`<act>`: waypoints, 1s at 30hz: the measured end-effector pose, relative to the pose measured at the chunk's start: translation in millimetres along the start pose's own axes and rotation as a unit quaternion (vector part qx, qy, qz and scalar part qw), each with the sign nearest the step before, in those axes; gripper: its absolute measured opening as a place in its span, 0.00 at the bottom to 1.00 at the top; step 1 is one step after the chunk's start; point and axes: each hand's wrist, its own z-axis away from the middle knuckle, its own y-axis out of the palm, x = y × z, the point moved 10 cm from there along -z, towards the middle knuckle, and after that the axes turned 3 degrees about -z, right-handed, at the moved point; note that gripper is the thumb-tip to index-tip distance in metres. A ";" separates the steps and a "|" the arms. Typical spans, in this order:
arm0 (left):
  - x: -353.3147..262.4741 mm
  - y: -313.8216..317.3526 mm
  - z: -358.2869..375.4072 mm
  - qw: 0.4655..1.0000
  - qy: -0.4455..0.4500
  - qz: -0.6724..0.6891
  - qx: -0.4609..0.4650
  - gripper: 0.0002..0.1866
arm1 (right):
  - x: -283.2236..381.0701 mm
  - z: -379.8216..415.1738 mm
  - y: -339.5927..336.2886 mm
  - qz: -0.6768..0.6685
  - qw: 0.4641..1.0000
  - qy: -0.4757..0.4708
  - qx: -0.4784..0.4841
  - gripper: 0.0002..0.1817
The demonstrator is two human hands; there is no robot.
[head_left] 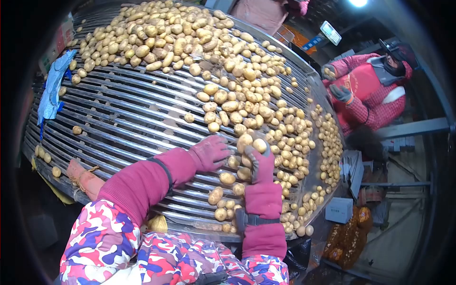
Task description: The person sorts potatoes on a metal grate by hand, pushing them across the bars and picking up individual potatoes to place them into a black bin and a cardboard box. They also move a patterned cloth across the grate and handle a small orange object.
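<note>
Many potatoes (pixel 242 99) lie on a table of parallel metal bars (pixel 137 104). My left hand (pixel 211 153), in a pinkish glove, rests low over the bars at the left edge of the near potatoes, its fingers apart and nothing seen in them. Just right of it, my right hand (pixel 260 160), in a grey and pink glove, has its fingers curled round a pale potato (pixel 259 145). Another potato (pixel 244 141) touches that one on its left; whether the hand also holds it I cannot tell.
A co-worker (pixel 375 90) in a red apron stands at the right beyond the table's rim. Another person (pixel 261 14) is partly visible at the top. A blue cloth (pixel 53 88) lies at the left edge. A light-blue box (pixel 339 210) and an orange net sack (pixel 350 235) are lower right.
</note>
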 end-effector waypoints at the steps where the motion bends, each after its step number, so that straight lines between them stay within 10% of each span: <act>1: 2.4 1.0 0.6 1.000 -0.003 0.001 -0.002 0.19 | -0.9 15.5 -11.8 -0.052 0.998 0.017 -0.012 0.26; 11: -7.1 -3.5 -1.0 0.999 0.016 -0.047 0.005 0.23 | 17.0 305.7 -251.1 0.228 0.938 0.161 -0.207 0.25; 15: -7.4 1.4 -2.8 0.998 0.008 -0.053 0.045 0.24 | 4.0 381.1 -312.0 0.673 0.615 0.363 -0.191 0.32; 17: -7.2 4.1 -2.4 0.997 0.007 -0.067 0.042 0.24 | 25.9 344.6 -269.6 0.586 0.754 0.161 -0.250 0.31; 23: -16.7 -0.2 4.4 0.992 -0.004 -0.097 0.081 0.29 | 25.9 180.9 -104.6 0.523 0.844 -0.084 -0.080 0.25; 30: -31.8 -9.5 34.8 0.986 0.055 -0.132 0.081 0.30 | -37.7 65.6 -6.6 0.640 0.733 -0.214 -0.081 0.22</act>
